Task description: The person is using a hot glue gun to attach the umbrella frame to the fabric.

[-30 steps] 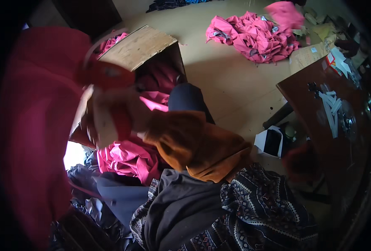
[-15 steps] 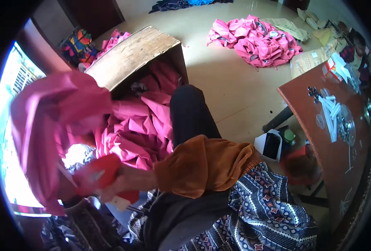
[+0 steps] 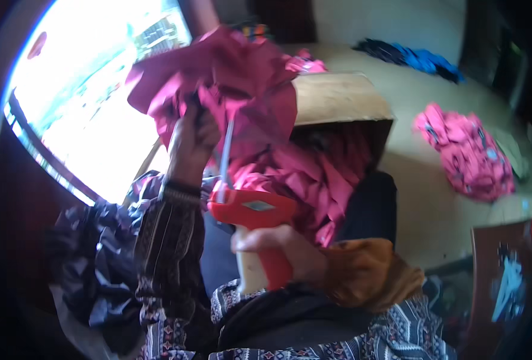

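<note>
Left grip (image 3: 193, 141) — pink cloth (image 3: 251, 72), right grip (image 3: 281, 243) — red tagging gun (image 3: 254, 208)

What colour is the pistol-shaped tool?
The pistol-shaped plastic tool is red and cream; best view: head.

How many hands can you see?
2: the left hand holds up pink cloth, and the right hand grips the red gun-shaped tool. I see no hidden ones, but can't be sure.
</note>
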### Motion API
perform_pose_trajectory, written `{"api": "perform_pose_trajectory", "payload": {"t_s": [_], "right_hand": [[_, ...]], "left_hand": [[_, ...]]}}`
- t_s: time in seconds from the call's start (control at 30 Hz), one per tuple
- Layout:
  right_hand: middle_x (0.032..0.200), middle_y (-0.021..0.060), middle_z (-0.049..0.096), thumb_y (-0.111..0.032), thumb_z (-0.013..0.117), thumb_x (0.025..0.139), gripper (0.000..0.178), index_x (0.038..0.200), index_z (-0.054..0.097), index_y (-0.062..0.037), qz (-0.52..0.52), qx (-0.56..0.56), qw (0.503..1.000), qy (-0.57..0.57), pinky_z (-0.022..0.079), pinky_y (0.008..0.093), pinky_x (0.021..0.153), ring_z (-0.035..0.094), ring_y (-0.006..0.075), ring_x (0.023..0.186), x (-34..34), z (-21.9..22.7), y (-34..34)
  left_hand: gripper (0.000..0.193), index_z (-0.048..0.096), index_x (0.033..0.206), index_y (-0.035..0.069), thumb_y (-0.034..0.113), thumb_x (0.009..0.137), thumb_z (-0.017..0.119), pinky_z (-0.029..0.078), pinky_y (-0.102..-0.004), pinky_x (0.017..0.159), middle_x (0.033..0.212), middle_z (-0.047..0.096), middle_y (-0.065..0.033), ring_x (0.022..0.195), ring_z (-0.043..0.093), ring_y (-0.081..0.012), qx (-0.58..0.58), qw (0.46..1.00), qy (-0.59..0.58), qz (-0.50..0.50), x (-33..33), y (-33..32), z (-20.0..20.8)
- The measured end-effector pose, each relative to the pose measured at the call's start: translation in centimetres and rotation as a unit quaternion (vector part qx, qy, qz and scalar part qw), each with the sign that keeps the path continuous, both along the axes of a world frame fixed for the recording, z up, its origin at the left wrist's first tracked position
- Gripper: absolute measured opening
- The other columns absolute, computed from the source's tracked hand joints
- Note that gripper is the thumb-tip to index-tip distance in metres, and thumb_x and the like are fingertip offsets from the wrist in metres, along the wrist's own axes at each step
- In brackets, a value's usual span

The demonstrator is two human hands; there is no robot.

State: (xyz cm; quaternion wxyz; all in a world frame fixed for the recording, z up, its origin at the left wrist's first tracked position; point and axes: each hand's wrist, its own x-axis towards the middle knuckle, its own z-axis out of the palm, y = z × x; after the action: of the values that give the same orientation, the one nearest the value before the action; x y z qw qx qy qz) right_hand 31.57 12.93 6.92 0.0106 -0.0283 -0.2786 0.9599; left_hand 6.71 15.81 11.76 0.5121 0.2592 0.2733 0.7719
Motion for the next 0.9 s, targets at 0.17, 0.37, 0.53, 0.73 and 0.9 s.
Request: {"api": "perform_pose_trajectory", "payload": {"t_s": [0.17, 0.37, 0.53, 0.73, 0.9], "right_hand": [[0.073, 0.0047, 0.057, -0.016, 0.06, 0.075, 0.019, 0.087, 0.056, -0.0025, -0.137, 0.198, 0.969, -0.061, 0.048, 0.0281, 0.06, 0.058, 0.0146, 0.064, 0.8, 0.2, -2.3], [0.074, 0.0052, 0.057, -0.012, 0.063, 0.072, 0.02, 0.089, 0.056, -0.0025, -0.02, 0.11, 0.991, -0.079, 0.048, 0.0284, 0.06, 0.058, 0.0135, 0.064, 0.2, 0.2, -3.1], [0.074, 0.0051, 0.058, -0.009, 0.064, 0.072, 0.019, 0.087, 0.057, -0.0026, 0.01, 0.117, 0.993, -0.015, 0.048, 0.0287, 0.059, 0.059, 0.0137, 0.065, 0.8, -1.6, -3.1], [0.075, 0.0048, 0.059, -0.01, 0.065, 0.072, 0.016, 0.085, 0.058, -0.0033, -0.077, 0.218, 0.971, -0.061, 0.048, 0.0267, 0.059, 0.059, 0.0135, 0.065, 2.1, 0.4, -3.4], [0.074, 0.0049, 0.059, -0.009, 0.064, 0.072, 0.015, 0.085, 0.057, -0.0036, -0.098, 0.206, 0.973, -0.041, 0.048, 0.0276, 0.059, 0.059, 0.014, 0.065, 1.3, 0.7, -2.9]], "left_hand": [[0.028, 0.046, 0.074, 0.012, 0.033, 0.092, 0.048, 0.02, -0.0229, 0.037, 0.057, 0.033, 0.004, 0.042, 0.028, -0.007, 0.057, 0.992, 0.087, 0.069, -1.8, 2.9, 3.9], [0.041, 0.049, 0.069, 0.01, 0.046, 0.089, 0.051, 0.018, -0.0251, 0.035, 0.047, 0.026, 0.0061, 0.036, 0.024, -0.0076, -0.105, 0.989, -0.039, 0.101, -5.2, -0.3, -2.4], [0.044, 0.046, 0.07, 0.01, 0.047, 0.093, 0.04, 0.016, -0.021, 0.036, 0.051, 0.026, 0.0083, 0.041, 0.024, -0.0038, -0.032, 0.973, 0.157, 0.166, 3.6, -3.4, 6.7], [0.051, 0.043, 0.071, 0.013, 0.062, 0.081, 0.047, 0.013, -0.0228, 0.035, 0.049, 0.02, 0.0091, 0.038, 0.018, -0.0045, -0.089, 0.994, -0.013, -0.063, -1.7, 0.8, 2.9], [0.049, 0.043, 0.075, 0.009, 0.056, 0.086, 0.047, 0.013, -0.023, 0.037, 0.051, 0.02, 0.0079, 0.039, 0.019, -0.0055, -0.116, 0.991, -0.042, 0.048, -1.9, 1.8, 3.8]]}}
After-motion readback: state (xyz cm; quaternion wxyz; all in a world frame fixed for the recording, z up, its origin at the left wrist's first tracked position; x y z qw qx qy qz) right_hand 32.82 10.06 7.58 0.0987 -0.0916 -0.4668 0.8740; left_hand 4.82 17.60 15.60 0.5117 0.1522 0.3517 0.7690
